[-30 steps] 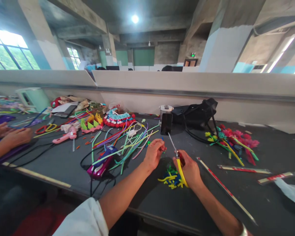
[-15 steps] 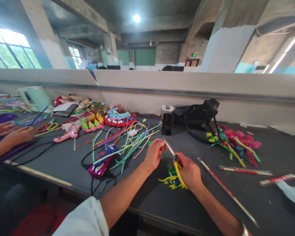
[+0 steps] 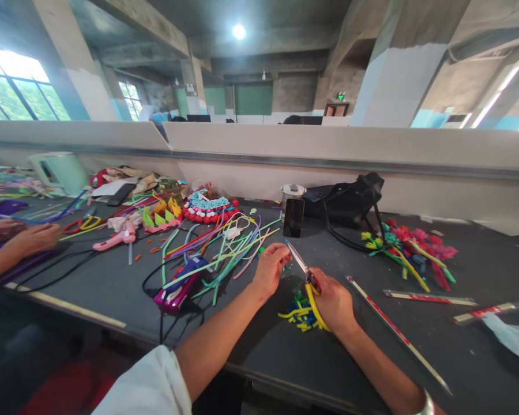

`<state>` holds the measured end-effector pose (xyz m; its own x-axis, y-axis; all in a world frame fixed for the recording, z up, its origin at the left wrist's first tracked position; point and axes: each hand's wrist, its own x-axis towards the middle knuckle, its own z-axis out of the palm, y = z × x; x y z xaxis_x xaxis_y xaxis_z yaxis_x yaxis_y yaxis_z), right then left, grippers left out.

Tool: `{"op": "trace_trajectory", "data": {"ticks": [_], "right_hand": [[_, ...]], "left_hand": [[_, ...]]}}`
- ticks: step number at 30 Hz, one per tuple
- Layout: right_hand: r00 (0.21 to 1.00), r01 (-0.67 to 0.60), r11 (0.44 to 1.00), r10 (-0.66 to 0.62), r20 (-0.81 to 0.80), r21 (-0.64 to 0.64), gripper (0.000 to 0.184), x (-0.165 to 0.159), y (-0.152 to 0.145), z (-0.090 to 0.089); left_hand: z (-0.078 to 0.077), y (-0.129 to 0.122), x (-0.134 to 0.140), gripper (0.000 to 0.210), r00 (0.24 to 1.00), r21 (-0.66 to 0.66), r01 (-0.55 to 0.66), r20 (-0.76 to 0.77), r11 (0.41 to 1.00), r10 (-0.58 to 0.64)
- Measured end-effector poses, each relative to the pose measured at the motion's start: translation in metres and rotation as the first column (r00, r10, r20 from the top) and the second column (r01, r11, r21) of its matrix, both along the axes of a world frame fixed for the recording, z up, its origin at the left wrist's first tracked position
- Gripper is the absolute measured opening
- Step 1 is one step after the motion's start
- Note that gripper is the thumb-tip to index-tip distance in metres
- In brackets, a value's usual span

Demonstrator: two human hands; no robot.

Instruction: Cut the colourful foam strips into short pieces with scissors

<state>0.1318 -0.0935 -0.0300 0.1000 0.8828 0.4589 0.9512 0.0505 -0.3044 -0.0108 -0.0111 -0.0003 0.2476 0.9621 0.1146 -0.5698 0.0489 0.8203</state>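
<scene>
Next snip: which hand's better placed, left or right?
Right, most likely. The right hand holds the scissors, their tips right by the left hand. The left hand has its fingertips pinched together; whatever they may grip is too small to make out.

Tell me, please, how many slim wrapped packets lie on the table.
3: one packet beside the right hand, one in front of the pink bundle, one farthest right by the white sheet. Others could be hidden.

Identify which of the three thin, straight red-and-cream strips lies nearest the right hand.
The steeply slanting strip, beside the right hand; the middle strip and far-right strip lie farther off, nearly crosswise.
</scene>
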Motion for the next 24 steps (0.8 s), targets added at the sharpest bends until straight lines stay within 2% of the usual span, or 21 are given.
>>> {"op": "trace_trajectory", "data": {"ticks": [19,22,24], "right_hand": [[0.997,0.001,1.000,-0.002,-0.080,-0.021,0.025,0.0017,0.0025,-0.0023],[0.991,-0.002,1.000,0.000,-0.130,-0.011,0.024,0.0008,0.0025,-0.0008],[0.975,-0.007,1.000,0.012,-0.222,0.023,0.024,0.0013,0.0031,0.0000]], "left_hand": [[-0.0006,0.0019,-0.0008,0.013,0.995,-0.006,0.049,0.088,0.999,-0.049],[-0.0016,0.0019,-0.0005,0.009,1.000,0.017,0.005,-0.021,1.000,-0.005],[-0.0035,0.0005,0.0005,0.005,0.972,0.077,-0.046,-0.225,0.996,0.062]]}}
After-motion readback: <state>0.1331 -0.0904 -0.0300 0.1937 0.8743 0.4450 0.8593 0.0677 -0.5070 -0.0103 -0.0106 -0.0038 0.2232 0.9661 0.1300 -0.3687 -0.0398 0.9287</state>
